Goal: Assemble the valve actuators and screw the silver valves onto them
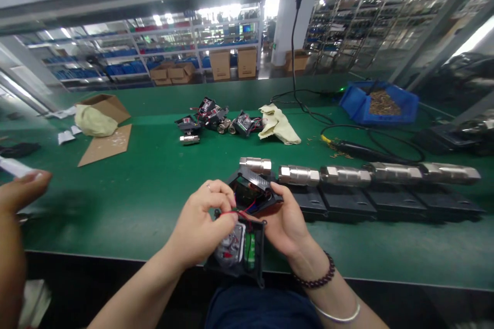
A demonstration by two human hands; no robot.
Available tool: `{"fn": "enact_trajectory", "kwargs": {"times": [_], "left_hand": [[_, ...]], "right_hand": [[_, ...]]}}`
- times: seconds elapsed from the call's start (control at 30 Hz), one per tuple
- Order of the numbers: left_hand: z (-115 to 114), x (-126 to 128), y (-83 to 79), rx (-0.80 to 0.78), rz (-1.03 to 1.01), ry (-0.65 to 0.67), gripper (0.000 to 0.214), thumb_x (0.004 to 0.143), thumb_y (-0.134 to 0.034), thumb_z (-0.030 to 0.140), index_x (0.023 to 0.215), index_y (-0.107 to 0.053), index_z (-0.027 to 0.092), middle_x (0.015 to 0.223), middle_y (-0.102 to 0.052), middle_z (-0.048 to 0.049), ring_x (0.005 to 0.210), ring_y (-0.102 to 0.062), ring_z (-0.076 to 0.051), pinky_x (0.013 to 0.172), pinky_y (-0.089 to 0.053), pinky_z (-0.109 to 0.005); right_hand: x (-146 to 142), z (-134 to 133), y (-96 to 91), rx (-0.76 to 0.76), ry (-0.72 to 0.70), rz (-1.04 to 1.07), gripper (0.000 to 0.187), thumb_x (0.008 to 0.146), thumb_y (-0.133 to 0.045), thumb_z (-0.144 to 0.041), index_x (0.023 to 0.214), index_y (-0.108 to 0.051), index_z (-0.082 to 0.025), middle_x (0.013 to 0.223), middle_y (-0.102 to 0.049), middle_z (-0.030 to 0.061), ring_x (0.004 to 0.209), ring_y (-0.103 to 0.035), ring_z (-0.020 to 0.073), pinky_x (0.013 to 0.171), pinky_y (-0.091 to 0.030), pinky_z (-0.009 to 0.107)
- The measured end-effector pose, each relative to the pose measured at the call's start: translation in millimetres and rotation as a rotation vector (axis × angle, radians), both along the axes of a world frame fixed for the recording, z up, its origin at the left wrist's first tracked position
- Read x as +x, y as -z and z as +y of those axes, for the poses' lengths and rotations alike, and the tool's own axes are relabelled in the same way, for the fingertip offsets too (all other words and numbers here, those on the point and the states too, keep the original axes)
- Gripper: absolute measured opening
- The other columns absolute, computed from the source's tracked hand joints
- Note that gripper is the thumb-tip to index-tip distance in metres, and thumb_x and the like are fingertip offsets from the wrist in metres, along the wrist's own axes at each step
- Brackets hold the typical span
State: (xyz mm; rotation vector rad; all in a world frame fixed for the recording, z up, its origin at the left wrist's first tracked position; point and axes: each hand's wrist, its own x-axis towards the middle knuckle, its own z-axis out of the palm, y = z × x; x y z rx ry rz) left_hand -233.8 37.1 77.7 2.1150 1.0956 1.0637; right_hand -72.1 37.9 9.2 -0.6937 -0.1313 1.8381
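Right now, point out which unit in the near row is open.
The leftmost unit, held between the left hand and right hand: its case gapes, showing red wires. The four units to its right lie shut on the mat.

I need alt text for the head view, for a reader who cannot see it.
The left hand and the right hand hold an open black housing with red wires at a green table. A row of closed units with metal fittings lies to its right; another person's hand shows at the left edge.
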Motion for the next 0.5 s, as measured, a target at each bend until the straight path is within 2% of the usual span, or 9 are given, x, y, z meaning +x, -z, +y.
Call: {"fn": "enact_trajectory", "kwargs": {"times": [0.07, 0.1, 0.13, 0.2, 0.23, 0.33, 0.4, 0.43, 0.5], "left_hand": [[-2, 5, -0.3, -0.096, -0.055, 0.059, 0.035, 0.081, -0.05, 0.016, 0.048, -0.059, 0.02, 0.08, -0.071, -0.005, 0.075, -0.068, -0.019, 0.068, -0.058, -0.032], [-4, 6, 0.4, -0.105, -0.046, 0.102, 0.033, 0.085, -0.047, 0.016, 0.06, -0.068, 0.021, 0.094, -0.073, -0.0066, 0.087, -0.069, -0.021, 0.075, -0.058, -0.035], [-7, 8, 1.7, -0.076, 0.0, 0.136, 0.032, 0.088, -0.045, 0.015, 0.08, -0.075, 0.022, 0.11, -0.071, -0.0075, 0.101, -0.066, -0.023, 0.084, -0.057, -0.038], [-12, 8, 5.7, 0.103, 0.185, 0.115, 0.038, 0.091, -0.043, 0.015, 0.12, -0.066, 0.026, 0.136, -0.059, -0.008, 0.122, -0.055, -0.025, 0.097, -0.05, -0.042], [-14, 8, 8.1, 0.225, 0.296, 0.058, 0.042, 0.092, -0.044, 0.015, 0.129, -0.059, 0.027, 0.141, -0.054, -0.0083, 0.126, -0.051, -0.026, 0.101, -0.046, -0.045], [-16, 3, 13.9, 0.574, 0.533, -0.214, 0.034, 0.093, -0.05, 0.017, 0.122, -0.064, 0.028, 0.136, -0.058, -0.0102, 0.123, -0.051, -0.03, 0.105, -0.038, -0.052], [-14, -1, 15.1, 0.681, 0.563, -0.31, 0.021, 0.092, -0.056, 0.022, 0.106, -0.071, 0.026, 0.123, -0.067, -0.0101, 0.116, -0.055, -0.03, 0.104, -0.036, -0.053], [-12, -2, 15.1, 0.679, 0.528, -0.291, 0.016, 0.092, -0.058, 0.024, 0.099, -0.072, 0.024, 0.115, -0.071, -0.0092, 0.111, -0.059, -0.029, 0.102, -0.039, -0.05], [-8, -3, 14.5, 0.565, 0.37, -0.147, 0.014, 0.092, -0.059, 0.028, 0.09, -0.072, 0.021, 0.099, -0.076, -0.0063, 0.097, -0.066, -0.023, 0.092, -0.049, -0.04]], "right_hand": [[-3, 1, -0.6, 0.005, 0.04, -0.012, 0.023, 0.077, -0.063, -0.034, 0.084, -0.072, -0.014, 0.082, -0.076, 0.0071, 0.071, -0.068, 0.0192, 0.066, -0.055, 0.031], [-4, 1, -1.2, 0.009, 0.072, -0.019, 0.021, 0.076, -0.063, -0.033, 0.082, -0.072, -0.015, 0.08, -0.076, 0.0057, 0.069, -0.067, 0.0181, 0.065, -0.055, 0.029], [-4, 2, -2.0, 0.008, 0.102, -0.024, 0.02, 0.076, -0.062, -0.032, 0.081, -0.072, -0.016, 0.079, -0.076, 0.0044, 0.068, -0.067, 0.0172, 0.066, -0.054, 0.028], [-5, 2, -3.7, 0.001, 0.14, -0.022, 0.018, 0.077, -0.061, -0.03, 0.08, -0.072, -0.017, 0.078, -0.076, 0.003, 0.068, -0.066, 0.0162, 0.07, -0.054, 0.028], [-4, 2, -4.6, -0.003, 0.146, -0.019, 0.018, 0.077, -0.06, -0.029, 0.081, -0.073, -0.017, 0.078, -0.076, 0.0028, 0.069, -0.066, 0.0161, 0.072, -0.054, 0.028], [-4, 2, -7.2, -0.027, 0.136, -0.017, 0.021, 0.079, -0.055, -0.029, 0.082, -0.072, -0.016, 0.079, -0.076, 0.0033, 0.07, -0.067, 0.0173, 0.073, -0.054, 0.031], [-5, 2, -8.9, -0.045, 0.13, -0.015, 0.024, 0.08, -0.053, -0.03, 0.082, -0.072, -0.016, 0.078, -0.076, 0.0035, 0.069, -0.067, 0.0182, 0.073, -0.055, 0.033], [-6, 2, -9.7, -0.051, 0.128, -0.011, 0.024, 0.08, -0.053, -0.031, 0.082, -0.072, -0.016, 0.077, -0.076, 0.0036, 0.067, -0.067, 0.0184, 0.073, -0.055, 0.034], [-7, 2, -10.9, -0.049, 0.143, -0.001, 0.023, 0.079, -0.054, -0.031, 0.08, -0.071, -0.016, 0.076, -0.075, 0.0032, 0.064, -0.066, 0.0179, 0.074, -0.055, 0.034]]}}
